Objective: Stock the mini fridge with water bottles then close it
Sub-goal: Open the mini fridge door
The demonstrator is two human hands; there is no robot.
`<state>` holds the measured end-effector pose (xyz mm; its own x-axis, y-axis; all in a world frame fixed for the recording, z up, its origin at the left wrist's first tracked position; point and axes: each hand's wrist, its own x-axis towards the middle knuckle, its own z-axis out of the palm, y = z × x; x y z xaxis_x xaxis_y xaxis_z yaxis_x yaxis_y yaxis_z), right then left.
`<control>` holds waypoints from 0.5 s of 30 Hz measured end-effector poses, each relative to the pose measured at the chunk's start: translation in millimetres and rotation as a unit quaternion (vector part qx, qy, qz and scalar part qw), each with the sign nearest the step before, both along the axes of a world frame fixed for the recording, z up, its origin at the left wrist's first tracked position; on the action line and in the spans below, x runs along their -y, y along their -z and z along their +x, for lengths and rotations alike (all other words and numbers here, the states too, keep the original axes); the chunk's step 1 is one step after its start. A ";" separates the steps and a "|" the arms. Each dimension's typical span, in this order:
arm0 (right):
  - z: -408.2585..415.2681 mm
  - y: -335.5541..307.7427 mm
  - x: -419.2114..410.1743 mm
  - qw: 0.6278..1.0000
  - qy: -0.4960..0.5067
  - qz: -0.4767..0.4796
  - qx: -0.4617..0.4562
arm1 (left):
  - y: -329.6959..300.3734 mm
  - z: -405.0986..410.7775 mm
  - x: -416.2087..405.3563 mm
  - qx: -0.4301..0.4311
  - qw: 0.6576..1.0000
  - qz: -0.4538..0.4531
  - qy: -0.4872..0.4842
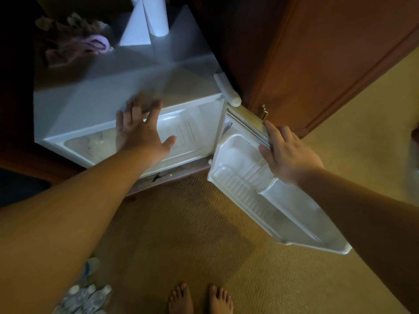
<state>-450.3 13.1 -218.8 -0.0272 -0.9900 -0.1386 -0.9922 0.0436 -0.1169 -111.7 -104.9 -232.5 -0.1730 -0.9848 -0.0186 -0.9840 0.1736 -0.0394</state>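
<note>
A white mini fridge [113, 87] stands below me with its door [260, 196] swung wide open to the right. My left hand [140, 130] lies flat with spread fingers on the front edge of the fridge top. My right hand [288, 150] grips the top edge of the open door, fingers over the outer side and thumb on the inner lining. The door shelves look bare. Several clear water bottles [88, 295] lie on the carpet at the lower left, partly hidden by my left arm. The fridge's inside is mostly hidden from above.
A white paper roll [156, 17] and a white folded card [136, 28] stand on the fridge top, with crumpled cloth [90, 44] at its back left. A wooden cabinet door [328, 64] is behind the fridge door. My bare feet [201, 298] stand on tan carpet.
</note>
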 end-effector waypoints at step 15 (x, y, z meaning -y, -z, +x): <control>-30.1 -0.1 16.9 0.997 -0.034 0.001 -0.072 | -4.9 1.0 -4.4 -0.011 1.000 -0.011 0.007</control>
<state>-480.4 -3.8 -218.7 0.0197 -0.9898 -0.1409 -0.9994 -0.0237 0.0268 -110.7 -100.5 -227.7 -0.1874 -0.9822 0.0076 -0.9821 0.1872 -0.0209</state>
